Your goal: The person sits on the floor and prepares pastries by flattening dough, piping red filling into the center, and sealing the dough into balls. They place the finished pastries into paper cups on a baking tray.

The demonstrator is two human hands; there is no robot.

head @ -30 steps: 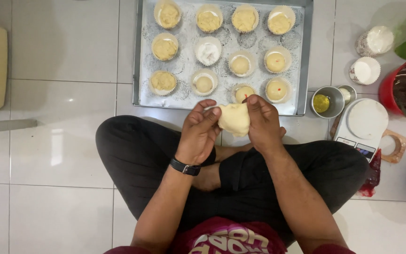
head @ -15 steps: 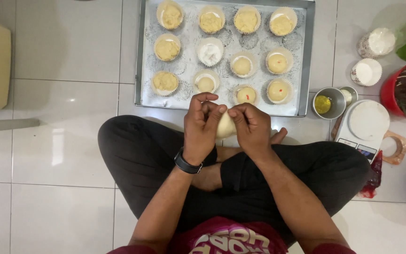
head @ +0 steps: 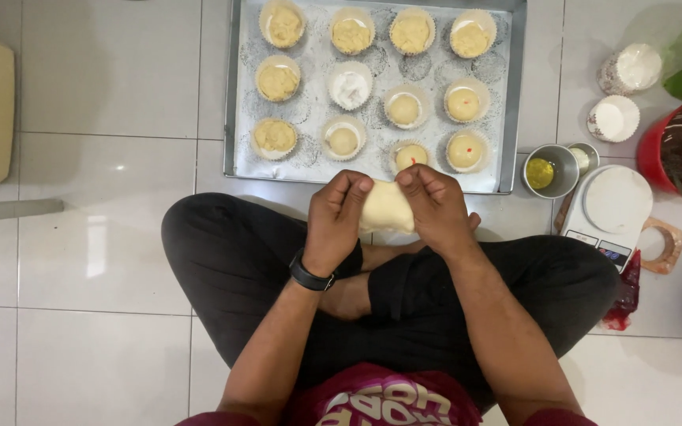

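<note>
Over white tiles, left hand (head: 338, 222) and right hand (head: 436, 211) pinch pale dough (head: 386, 207).

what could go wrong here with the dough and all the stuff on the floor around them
1. The dough piece is held in the air only by the fingertips of the left hand and right hand; if it stretches thin it may tear or drop onto the person's lap.
2. The baking tray lies on the floor just ahead of the knees, so a leg shift might nudge it.
3. The small metal cup of yellow liquid stands beside the kitchen scale and could tip.
</note>
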